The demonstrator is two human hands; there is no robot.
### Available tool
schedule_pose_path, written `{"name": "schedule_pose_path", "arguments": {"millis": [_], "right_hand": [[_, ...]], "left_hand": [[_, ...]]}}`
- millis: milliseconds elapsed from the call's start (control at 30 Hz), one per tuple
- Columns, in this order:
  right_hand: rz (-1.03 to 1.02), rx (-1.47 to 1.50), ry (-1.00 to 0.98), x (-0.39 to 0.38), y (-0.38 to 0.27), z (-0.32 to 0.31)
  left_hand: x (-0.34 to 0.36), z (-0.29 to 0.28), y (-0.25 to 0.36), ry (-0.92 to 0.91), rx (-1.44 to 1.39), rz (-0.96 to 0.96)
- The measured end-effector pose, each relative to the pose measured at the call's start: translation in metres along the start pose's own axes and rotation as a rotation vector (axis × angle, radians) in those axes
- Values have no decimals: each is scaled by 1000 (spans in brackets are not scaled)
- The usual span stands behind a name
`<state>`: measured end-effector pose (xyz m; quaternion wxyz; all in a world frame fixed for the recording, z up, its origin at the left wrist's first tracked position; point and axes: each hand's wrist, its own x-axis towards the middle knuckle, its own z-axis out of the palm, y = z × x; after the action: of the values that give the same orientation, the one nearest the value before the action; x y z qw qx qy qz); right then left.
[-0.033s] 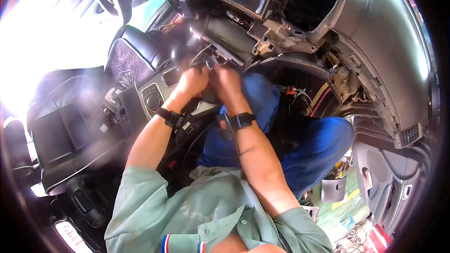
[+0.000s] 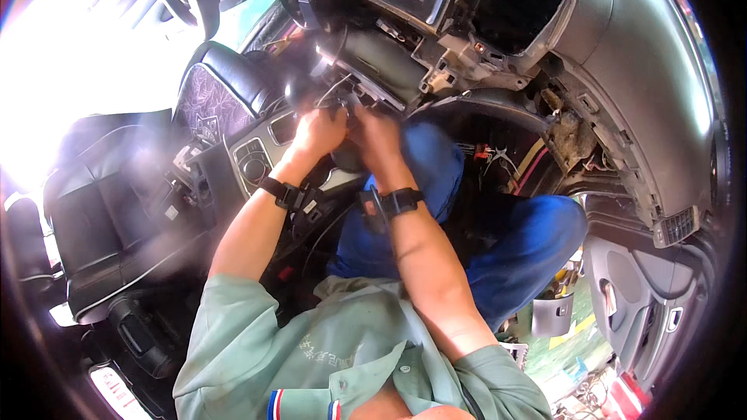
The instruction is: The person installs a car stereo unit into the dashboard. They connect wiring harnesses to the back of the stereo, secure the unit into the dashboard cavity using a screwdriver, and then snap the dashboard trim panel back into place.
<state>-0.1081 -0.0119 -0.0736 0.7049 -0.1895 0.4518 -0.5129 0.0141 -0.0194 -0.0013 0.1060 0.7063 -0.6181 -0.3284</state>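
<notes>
I am inside a car with a stripped dashboard. My left hand and my right hand are raised side by side under the centre of the dash, below a black duct. The left fingers curl around a small wire plug with pale wires. The right hand shows only its back, pressed against the same spot, and its fingers are hidden. Both wrists carry black straps. My knees in blue trousers fill the footwell.
An empty radio opening gapes in the dash above. The centre console with round knobs lies left of my hands, and black leather seats beyond it. Loose coloured wires hang at right. An open door panel is at lower right.
</notes>
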Motion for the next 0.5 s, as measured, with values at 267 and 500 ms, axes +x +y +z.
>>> {"name": "schedule_pose_path", "arguments": {"millis": [267, 500], "right_hand": [[-8, -84, 107, 8, 7, 6], [97, -21, 155, 6, -1, 8]], "left_hand": [[63, 31, -6, -201, -1253, -423], [64, 31, -21, -404, -1420, -379]]}}
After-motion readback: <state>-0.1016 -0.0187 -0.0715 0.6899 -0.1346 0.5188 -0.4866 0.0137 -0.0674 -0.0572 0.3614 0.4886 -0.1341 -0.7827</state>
